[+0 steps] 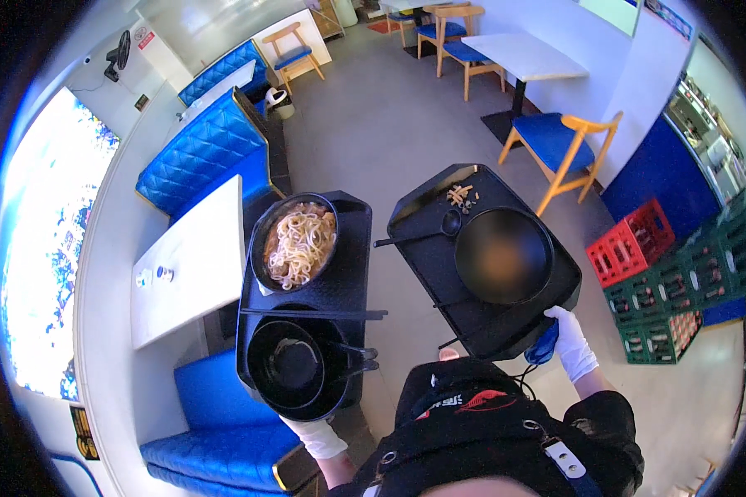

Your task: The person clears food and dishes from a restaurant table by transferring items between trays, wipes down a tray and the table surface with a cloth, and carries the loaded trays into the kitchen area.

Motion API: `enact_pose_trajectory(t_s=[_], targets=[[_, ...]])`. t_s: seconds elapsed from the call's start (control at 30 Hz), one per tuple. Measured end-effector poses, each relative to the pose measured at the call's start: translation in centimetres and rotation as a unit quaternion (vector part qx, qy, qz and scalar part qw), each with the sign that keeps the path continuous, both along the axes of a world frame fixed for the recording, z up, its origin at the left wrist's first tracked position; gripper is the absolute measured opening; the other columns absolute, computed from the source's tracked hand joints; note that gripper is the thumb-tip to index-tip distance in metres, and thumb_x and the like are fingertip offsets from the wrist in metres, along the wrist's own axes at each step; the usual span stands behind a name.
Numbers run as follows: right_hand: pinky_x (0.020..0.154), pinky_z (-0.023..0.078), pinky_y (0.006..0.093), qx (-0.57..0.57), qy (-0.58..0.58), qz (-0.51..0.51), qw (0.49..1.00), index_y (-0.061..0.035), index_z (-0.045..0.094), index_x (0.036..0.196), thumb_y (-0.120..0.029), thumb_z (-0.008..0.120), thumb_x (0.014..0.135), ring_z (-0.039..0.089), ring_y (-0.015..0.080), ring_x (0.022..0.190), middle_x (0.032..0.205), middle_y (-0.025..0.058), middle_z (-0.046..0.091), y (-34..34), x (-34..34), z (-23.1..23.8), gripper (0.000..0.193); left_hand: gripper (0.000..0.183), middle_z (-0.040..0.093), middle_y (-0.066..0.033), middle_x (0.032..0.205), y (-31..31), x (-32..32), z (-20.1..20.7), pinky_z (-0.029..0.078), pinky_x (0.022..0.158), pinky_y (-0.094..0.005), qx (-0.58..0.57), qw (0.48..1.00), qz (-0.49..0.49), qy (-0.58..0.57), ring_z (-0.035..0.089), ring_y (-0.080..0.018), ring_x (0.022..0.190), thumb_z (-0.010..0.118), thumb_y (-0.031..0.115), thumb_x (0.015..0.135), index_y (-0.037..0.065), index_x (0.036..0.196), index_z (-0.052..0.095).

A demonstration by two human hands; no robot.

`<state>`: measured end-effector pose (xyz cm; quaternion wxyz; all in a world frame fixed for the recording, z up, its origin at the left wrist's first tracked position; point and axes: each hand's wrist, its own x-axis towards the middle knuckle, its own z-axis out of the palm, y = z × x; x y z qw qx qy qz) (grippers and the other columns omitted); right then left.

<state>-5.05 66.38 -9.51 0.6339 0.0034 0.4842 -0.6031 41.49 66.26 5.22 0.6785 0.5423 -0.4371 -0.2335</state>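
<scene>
My gloved left hand [317, 436] grips the near end of a black tray [353, 240], its fingers mostly hidden underneath. A black bowl [255, 248] on it holds noodles [302, 240] in broth. Dark chopsticks [315, 314] lie across the tray's middle; stacked black bowls [261, 377] stand nearer me, spoon handles [360, 359] jutting right. My gloved right hand [569, 341] is closed on a second black tray [410, 217] at its near right corner, with a blue item [541, 346] against the palm. There sit a bowl [549, 261] with blurred contents, a black spoon [450, 223] and food scraps [462, 196].
On the left are blue booth seats [203, 153] and a white table [195, 257]. A wooden chair [555, 149] and another white table [522, 56] stand at far right. Red [632, 242] and green bottle crates [667, 290] are stacked at right. Grey floor [373, 108] runs ahead.
</scene>
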Motion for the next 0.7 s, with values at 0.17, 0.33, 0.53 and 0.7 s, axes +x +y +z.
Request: enact_pose_trajectory(t_s=[0.17,0.33,0.53,0.7], targets=[[0.087,0.048,0.0395,0.000,-0.008,-0.013,1.000,-0.0028,0.060,0.106,-0.013,0.061,0.075,0.060,0.0271,0.093,0.098,0.0095,0.066,-9.2,-0.7,0.2,0.033,0.049,0.044,-0.0113,0.139,-8.8,-0.7,0.3,0.040,0.105,-0.0392,-0.007,1.000,-0.004,0.004,0.045,-0.0243,0.124,0.048,0.025,0.098,0.006,0.141,0.035],[0.090,0.047,0.0394,-0.015,-0.036,-0.026,0.999,-0.0031,0.060,0.107,-0.012,0.061,0.075,0.060,0.0272,0.095,0.100,0.0101,0.065,-18.1,-0.2,1.7,0.034,0.049,0.043,-0.0113,0.140,-18.2,-0.7,0.8,0.040,0.105,-0.0394,-0.015,1.000,-0.007,0.001,0.045,-0.0244,0.125,0.048,0.025,0.098,0.006,0.142,0.035],[0.091,0.047,0.0402,-0.026,-0.053,-0.043,0.997,-0.0025,0.059,0.109,-0.013,0.061,0.075,0.059,0.0278,0.096,0.102,0.0106,0.065,-28.5,-1.5,1.2,0.036,0.050,0.042,-0.0114,0.141,-30.0,-1.1,2.3,0.039,0.106,-0.0396,-0.021,1.000,-0.013,-0.002,0.045,-0.0245,0.126,0.048,0.025,0.098,0.006,0.142,0.034],[0.090,0.048,0.0397,-0.018,-0.039,-0.047,0.998,-0.0027,0.060,0.107,-0.014,0.062,0.073,0.060,0.0290,0.096,0.101,0.0111,0.066,-38.2,-1.8,2.8,0.035,0.050,0.042,-0.0114,0.141,-39.7,-1.4,4.3,0.039,0.106,-0.0398,-0.027,0.999,-0.022,-0.012,0.044,-0.0245,0.126,0.049,0.025,0.098,0.007,0.143,0.034]])
